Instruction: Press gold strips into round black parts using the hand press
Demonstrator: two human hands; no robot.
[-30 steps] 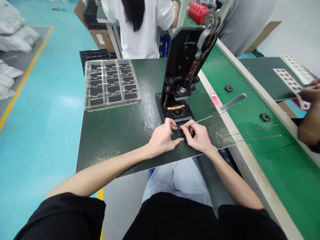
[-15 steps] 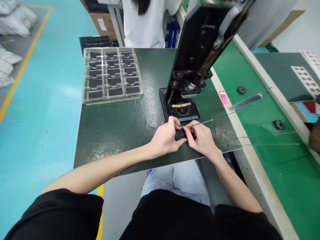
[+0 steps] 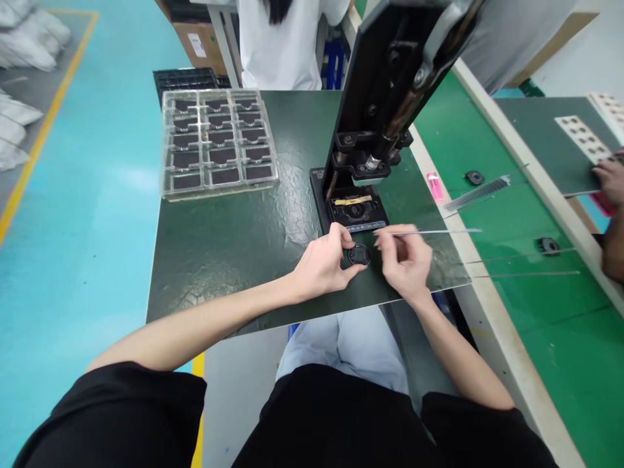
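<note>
My left hand [image 3: 324, 263] pinches a round black part [image 3: 359, 255] between thumb and fingers, low over the dark green table. To its right, my right hand [image 3: 405, 260] is closed on a thin grey strip [image 3: 439, 232], which points out to the right. A small gap separates the right fingers from the black part. Just beyond both hands stands a black press [image 3: 370, 156], with a strip of yellow tape [image 3: 353, 201] across its base.
A clear tray of dark pieces [image 3: 220, 140] lies at the table's back left. On the green belt [image 3: 526, 260] at right are black round parts [image 3: 474, 177] and thin strips [image 3: 478, 193]. A person in white [image 3: 280, 45] is beyond the table; another person's hand [image 3: 610, 179] shows at right.
My right hand has moved right, away from the round black part, taking the strip with it. My left hand keeps its hold. Another person's hand has come into view at the right.
</note>
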